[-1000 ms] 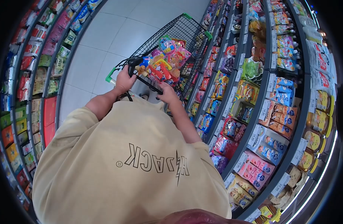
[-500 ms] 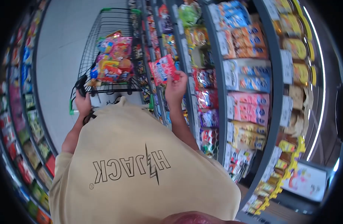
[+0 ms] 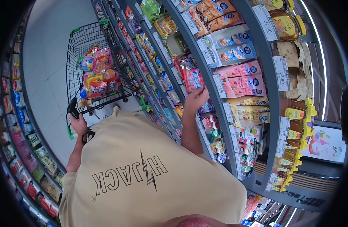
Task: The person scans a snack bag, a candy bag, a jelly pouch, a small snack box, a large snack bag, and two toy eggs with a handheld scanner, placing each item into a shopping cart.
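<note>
My right hand (image 3: 196,100) reaches to the shelf on the right, fingers pinched on the lower edge of a small red-and-pink candy bag (image 3: 194,79). That bag is in front of other shiny red bags in the same shelf row. Over at the left, my left hand (image 3: 78,124) is closed around a black handle-like piece (image 3: 72,108) at the near left corner of a shopping cart (image 3: 76,43). A dark band circles the left wrist. Inside the wire cart lies a pile of colourful snack packs (image 3: 98,72).
Shelves of hanging snack bags, pink pouches (image 3: 244,80) and honey jars (image 3: 287,25) line the right side, with white price tags (image 3: 281,73) along their edges. Another stocked shelf (image 3: 38,143) runs down the left. Grey tiled floor (image 3: 49,56) lies between.
My right hand has carried the red candy bag from beside the cart to the shelf row on the right. The view has turned; my left hand still grips the same black piece.
</note>
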The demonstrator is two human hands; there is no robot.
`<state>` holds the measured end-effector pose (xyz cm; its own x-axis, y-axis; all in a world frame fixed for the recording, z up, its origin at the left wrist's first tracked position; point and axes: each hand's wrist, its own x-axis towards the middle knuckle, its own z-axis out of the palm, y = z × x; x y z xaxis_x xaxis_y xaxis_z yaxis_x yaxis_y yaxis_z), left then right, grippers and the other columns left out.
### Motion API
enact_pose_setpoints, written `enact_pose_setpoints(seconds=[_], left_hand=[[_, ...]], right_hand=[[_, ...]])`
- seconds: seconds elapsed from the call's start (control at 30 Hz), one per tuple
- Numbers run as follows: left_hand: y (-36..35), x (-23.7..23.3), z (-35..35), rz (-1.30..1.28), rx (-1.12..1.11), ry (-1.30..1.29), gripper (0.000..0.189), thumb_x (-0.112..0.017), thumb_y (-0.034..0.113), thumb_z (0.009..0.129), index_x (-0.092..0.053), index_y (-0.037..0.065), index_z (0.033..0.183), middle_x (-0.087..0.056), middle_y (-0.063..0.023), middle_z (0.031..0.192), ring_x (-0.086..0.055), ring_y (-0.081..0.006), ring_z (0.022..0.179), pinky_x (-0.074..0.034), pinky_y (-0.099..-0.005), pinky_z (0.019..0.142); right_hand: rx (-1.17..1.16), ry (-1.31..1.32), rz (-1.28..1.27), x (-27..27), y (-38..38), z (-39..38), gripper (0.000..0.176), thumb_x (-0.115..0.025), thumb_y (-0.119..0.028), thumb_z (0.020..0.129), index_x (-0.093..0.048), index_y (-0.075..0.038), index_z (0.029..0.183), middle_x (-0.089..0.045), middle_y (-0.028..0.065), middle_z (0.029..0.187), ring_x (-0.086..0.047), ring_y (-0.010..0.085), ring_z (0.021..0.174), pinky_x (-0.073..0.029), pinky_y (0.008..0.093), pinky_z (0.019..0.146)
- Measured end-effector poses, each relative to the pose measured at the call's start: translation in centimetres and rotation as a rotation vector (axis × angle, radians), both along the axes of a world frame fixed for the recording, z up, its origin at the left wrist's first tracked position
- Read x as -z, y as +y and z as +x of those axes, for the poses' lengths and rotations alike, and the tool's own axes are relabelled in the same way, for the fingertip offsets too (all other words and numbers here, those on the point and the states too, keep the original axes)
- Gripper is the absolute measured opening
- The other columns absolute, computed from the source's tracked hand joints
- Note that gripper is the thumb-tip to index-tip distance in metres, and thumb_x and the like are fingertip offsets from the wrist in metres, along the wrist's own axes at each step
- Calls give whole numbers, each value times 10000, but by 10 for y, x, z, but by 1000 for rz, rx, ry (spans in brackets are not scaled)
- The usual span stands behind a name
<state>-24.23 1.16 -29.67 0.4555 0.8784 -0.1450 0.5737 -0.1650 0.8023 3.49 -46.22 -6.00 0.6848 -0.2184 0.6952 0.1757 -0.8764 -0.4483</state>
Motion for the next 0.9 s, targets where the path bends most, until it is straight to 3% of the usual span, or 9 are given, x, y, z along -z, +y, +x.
enact_pose_setpoints(seconds=[0.1,0.23,0.5,0.63,0.67,0.7,0.77,0.83,0.9], left_hand=[[-1,-3,1,12,-3,3,517,-727,147,943,-587,18,1423,-688,-100,749,-670,-225,586,-548,-394,584],[0,4,0,54,-13,14,525,-731,150,941,-582,19,1427,-680,-98,741,-668,-223,587,-549,-395,588],[-1,9,-2,12,-43,-50,443,-746,144,949,-610,0,1345,-674,-92,729,-647,-203,545,-514,-401,533],[1,31,-6,-18,-55,-104,493,-780,175,888,-632,-33,1310,-763,-270,1029,-744,-472,942,-573,-528,851],[-4,9,-2,-47,-55,16,512,-769,157,875,-627,-42,1325,-756,-278,1035,-738,-477,958,-573,-526,867],[-6,10,-1,33,-62,-57,512,-763,135,866,-621,-32,1330,-759,-271,1022,-741,-471,953,-578,-520,858],[-16,-28,7,81,-35,-69,524,-769,131,863,-615,-14,1343,-760,-264,1015,-745,-464,950,-583,-513,848],[-17,-39,9,-2,-43,-57,539,-775,135,861,-613,3,1358,-761,-258,1009,-747,-452,939,-587,-505,839],[-18,-44,11,-64,-50,-15,554,-779,158,865,-612,4,1370,-764,-254,1000,-753,-446,934,-589,-504,829]], right_hand=[[-108,0,320,11,-31,0,275,-533,10,1062,-676,125,1266,-713,332,1188,-697,481,1068,-558,477,950],[-41,155,243,25,-66,4,315,-550,-84,1074,-674,127,1273,-717,358,1248,-705,509,1142,-546,485,1017],[158,508,-294,37,-86,11,335,-604,-112,994,-708,57,1265,-731,354,1109,-708,536,1045,-569,579,925],[171,375,-427,84,-121,31,395,-663,-145,887,-738,-15,1253,-751,295,900,-724,536,821,-588,607,785],[143,457,-390,93,-126,35,397,-662,-123,878,-744,5,1245,-763,298,959,-736,522,862,-588,597,809],[-22,151,-267,56,-83,25,365,-654,-91,879,-755,21,1211,-770,287,1006,-739,504,905,-576,594,827],[145,312,-288,28,-34,13,415,-695,-108,928,-706,-22,1334,-710,272,1277,-630,501,1255,-437,616,1089],[63,280,-349,-1,33,-4,385,-705,-124,946,-686,-51,1324,-649,246,1402,-528,455,1397,-343,617,1172],[-323,17,-271,18,77,-4,318,-710,-119,960,-686,-60,1271,-664,208,1379,-545,417,1385,-359,585,1178]])
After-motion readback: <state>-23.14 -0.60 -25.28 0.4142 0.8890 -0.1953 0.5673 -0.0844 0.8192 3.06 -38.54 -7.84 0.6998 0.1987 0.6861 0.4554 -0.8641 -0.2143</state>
